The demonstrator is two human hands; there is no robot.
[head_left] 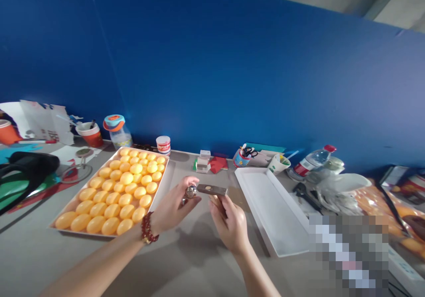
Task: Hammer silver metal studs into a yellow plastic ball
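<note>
My left hand (177,202), with a dark red bead bracelet at the wrist, is closed round a shiny metal ball (191,192) between thumb and fingers. A hammer (212,190) is in my right hand (230,226), whose fingers wrap its light wooden handle. The dark hammer head lies level just right of the ball, its left end close to it; whether they touch I cannot tell. Both hands are above the grey table (186,266). To the left of my left hand stands a tray (162,190) filled with rows of yellow-orange balls.
A long white tray (275,213) lies to the right. Behind are small boxes (202,164), a red-and-white tub (163,145), a pen cup (241,157) and a lidded bottle (117,131). A plastic bottle (312,162) leans at right. A blue partition (212,67) closes off the back.
</note>
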